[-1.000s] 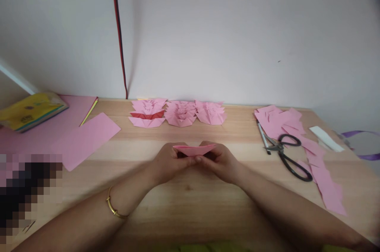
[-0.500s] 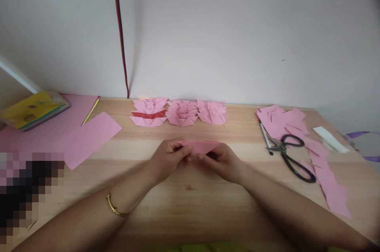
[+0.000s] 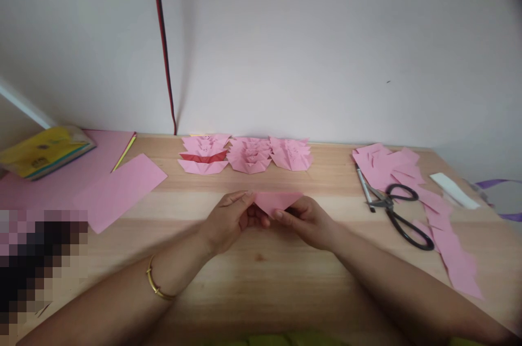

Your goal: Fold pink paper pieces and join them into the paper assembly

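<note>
A small folded pink paper piece (image 3: pixel 276 201), triangular with its point facing down, is held between both my hands just above the wooden table (image 3: pixel 261 280). My left hand (image 3: pixel 230 218) pinches its left corner with thumb and fingertips. My right hand (image 3: pixel 310 220) grips its right side and lower edge. A gold bangle (image 3: pixel 157 286) circles my left wrist. Beyond the hands, a row of finished folded pink paper shapes (image 3: pixel 247 154) lies by the wall, one with a red band (image 3: pixel 203 157).
Black scissors (image 3: pixel 402 210) and a pen (image 3: pixel 364 187) rest on pink paper scraps (image 3: pixel 444 237) at right, beside a white strip (image 3: pixel 454 191) and purple ribbon (image 3: pixel 495 183). At left lie pink sheets (image 3: pixel 118 188), a yellow book (image 3: pixel 43 151), a pencil (image 3: pixel 123 153). A cord (image 3: pixel 163 41) hangs down the wall.
The pink piece has turned from lying nearly flat and edge-on to facing me as a downward triangle. My left fingers have shifted to its upper left corner.
</note>
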A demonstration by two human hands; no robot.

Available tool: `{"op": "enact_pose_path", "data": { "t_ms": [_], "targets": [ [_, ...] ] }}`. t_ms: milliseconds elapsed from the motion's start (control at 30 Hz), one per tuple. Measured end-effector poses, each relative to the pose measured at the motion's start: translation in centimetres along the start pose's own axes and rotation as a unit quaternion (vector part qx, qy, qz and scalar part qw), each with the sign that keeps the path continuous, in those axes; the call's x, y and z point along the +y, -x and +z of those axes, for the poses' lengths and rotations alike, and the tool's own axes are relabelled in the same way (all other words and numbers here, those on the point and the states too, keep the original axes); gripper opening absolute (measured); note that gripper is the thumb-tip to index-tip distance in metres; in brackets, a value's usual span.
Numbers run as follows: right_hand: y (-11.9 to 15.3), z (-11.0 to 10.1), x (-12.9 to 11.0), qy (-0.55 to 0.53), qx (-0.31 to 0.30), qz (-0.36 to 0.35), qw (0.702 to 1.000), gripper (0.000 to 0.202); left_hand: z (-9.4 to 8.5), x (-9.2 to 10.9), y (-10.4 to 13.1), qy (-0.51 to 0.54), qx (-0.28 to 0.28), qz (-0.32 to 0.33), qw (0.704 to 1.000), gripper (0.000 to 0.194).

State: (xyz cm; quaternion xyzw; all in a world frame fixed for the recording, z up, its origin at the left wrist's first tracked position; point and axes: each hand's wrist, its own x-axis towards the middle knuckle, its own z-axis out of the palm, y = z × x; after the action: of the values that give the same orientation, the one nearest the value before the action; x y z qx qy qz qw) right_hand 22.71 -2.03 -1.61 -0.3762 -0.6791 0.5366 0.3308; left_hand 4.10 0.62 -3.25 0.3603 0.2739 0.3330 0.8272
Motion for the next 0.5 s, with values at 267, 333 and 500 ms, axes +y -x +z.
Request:
{"op": "enact_pose_path", "data": {
  "t_ms": [267, 333, 500],
  "targets": [
    [0.5, -0.3, 1.7, 0.007, 0.085, 0.031, 0.996, 0.019, -0.5, 0.3, -0.1, -0.005, 0.002, 0.001, 1.0, 0.032],
    [0.5, -0.4, 1.8, -0.008, 0.114, 0.031, 0.993, 0.02, -0.6, 0.3, -0.1, -0.024, 0.006, 0.0, 1.0, 0.032],
    [0.5, -0.7, 1.5, 0.047, 0.135, 0.025, 0.989, 0.024, -0.5, 0.5, 0.0, -0.156, 0.053, 0.024, 0.986, 0.035]
  ]
}}
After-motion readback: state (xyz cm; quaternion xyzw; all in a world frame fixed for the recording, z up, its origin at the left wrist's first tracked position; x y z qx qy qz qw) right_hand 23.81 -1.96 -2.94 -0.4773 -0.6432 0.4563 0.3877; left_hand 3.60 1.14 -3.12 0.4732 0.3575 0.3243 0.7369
